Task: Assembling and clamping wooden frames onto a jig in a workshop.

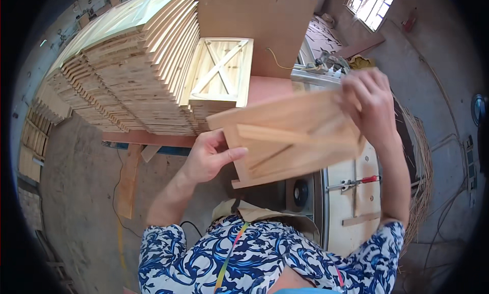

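A light wooden cabinet-door panel [290, 136] with a raised frame and crossed slats is held up in front of me, tilted and partly blurred. My left hand [209, 155] is closed on its left end, thumb lying over the frame and fingers behind. At the far right corner, my right hand [368, 103] curls its fingers over the edge; motion smears it. Beyond the held panel, a similar X-braced panel [219, 70] lies face up on a lower pile. Left of it rises a large stack of panels [122, 80], their edges staggered.
A brown board [244, 34] stands upright behind the pile. To my right is a white work table [364, 177] with a red-handled toggle clamp [369, 179] and a metal rail. Thin wood strips [420, 156] lie heaped beyond it. A loose plank [130, 182] rests on the floor at left.
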